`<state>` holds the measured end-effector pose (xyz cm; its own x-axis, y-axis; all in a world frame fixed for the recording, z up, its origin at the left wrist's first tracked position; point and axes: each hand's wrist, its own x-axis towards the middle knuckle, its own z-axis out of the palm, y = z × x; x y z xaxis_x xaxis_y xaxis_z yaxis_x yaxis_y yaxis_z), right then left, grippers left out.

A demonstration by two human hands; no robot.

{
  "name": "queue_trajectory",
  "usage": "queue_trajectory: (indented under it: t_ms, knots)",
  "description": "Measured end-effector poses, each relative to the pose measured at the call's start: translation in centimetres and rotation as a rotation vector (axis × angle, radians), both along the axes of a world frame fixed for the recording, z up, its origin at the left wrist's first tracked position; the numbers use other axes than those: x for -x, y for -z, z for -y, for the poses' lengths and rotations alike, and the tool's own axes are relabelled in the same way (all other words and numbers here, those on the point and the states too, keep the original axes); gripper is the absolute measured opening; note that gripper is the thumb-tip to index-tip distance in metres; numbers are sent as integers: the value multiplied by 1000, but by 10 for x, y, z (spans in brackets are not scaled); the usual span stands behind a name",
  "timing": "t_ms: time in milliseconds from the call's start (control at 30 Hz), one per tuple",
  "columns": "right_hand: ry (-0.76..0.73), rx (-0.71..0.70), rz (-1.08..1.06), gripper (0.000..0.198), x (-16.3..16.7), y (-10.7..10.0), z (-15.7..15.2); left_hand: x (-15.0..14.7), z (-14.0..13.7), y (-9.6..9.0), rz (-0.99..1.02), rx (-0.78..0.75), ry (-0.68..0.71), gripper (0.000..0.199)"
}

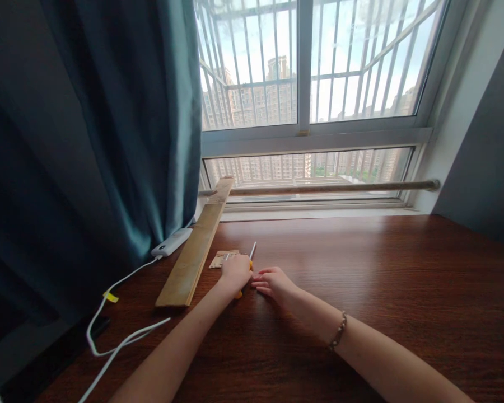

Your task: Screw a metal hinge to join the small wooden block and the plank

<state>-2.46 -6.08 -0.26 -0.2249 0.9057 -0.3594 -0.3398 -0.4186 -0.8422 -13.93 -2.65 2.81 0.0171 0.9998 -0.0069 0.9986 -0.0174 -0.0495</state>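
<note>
My left hand [236, 272] is closed around a tool with a yellow and dark handle [238, 294]. Its thin silver shaft [253, 249] points away from me, up and slightly right; the exact kind of tool is hard to make out. Close by on the right is my right hand [275, 282], fingers stretched out and a little apart, the tips beside the left hand and handle. Whether they touch the handle is not clear. Just beyond the left hand lies a small pale flat piece [217, 259] with something silvery on it, partly covered by the hand.
A long wooden board [191, 263] slopes up from the brown tabletop [361, 268] to the window rail [319, 189]. Left of it are a white power strip [172, 243], a white cable [91, 336] with a yellow tag [111, 297], and a blue curtain [151, 123].
</note>
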Motion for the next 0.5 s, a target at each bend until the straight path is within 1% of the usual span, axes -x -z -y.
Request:
queue_trajectory:
  t_ms: [100,133,200,233,300,333,400,433,500]
  knots:
    - [42,-28,-46,12,-6,2,-3,0,0,-3,20,-91,58,33]
    - [61,-37,-59,11,-8,2,-5,-1,1,-5,73,-109,72,34]
    - [108,-59,-95,15,-10,-1,-10,-6,3,-10,254,-109,136,37]
    - [146,-83,-114,19,-11,-3,-11,-10,5,-11,382,-85,184,39]
    - [229,-168,-140,26,-13,-7,-13,-21,12,-12,687,12,261,45]
    - [254,-215,-139,29,-15,-10,-12,-27,16,-11,840,71,273,47]
    - [280,-287,-91,31,-22,-15,-9,-39,25,-9,1095,178,255,51]
    - [293,-309,-46,31,-28,-18,-7,-45,30,-7,1183,229,254,53]
    - [357,-350,80,30,-46,-22,-1,-53,40,-5,1277,326,294,54]
